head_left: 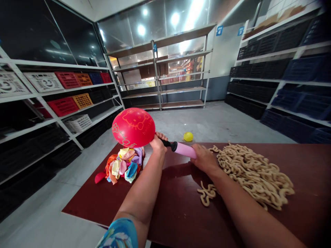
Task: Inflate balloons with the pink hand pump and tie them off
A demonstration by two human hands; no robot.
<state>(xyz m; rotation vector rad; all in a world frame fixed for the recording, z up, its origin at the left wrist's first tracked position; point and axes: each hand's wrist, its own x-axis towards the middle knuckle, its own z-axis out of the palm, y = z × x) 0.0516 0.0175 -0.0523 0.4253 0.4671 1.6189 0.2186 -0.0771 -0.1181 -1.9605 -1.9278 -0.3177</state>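
Observation:
A red inflated balloon (133, 126) with a printed cartoon pattern hangs over the left part of the table. My left hand (158, 142) is closed around the balloon's neck, at the black nozzle end of a pink balloon pump (184, 150). The exact grip on neck and nozzle is partly hidden by the fingers. My right hand (204, 157) is wrapped round the other end of the pump's pink barrel. Below the red balloon lies a pile of limp, uninflated balloons (124, 167) in many colours.
On the dark red table (178, 213), a heap of beige curled strands (254, 174) lies at the right, with a few loose strands (207, 193) nearer me. Beyond the table a small yellow balloon (188, 136) rests on the floor. Shelves with crates (67, 80) line the sides.

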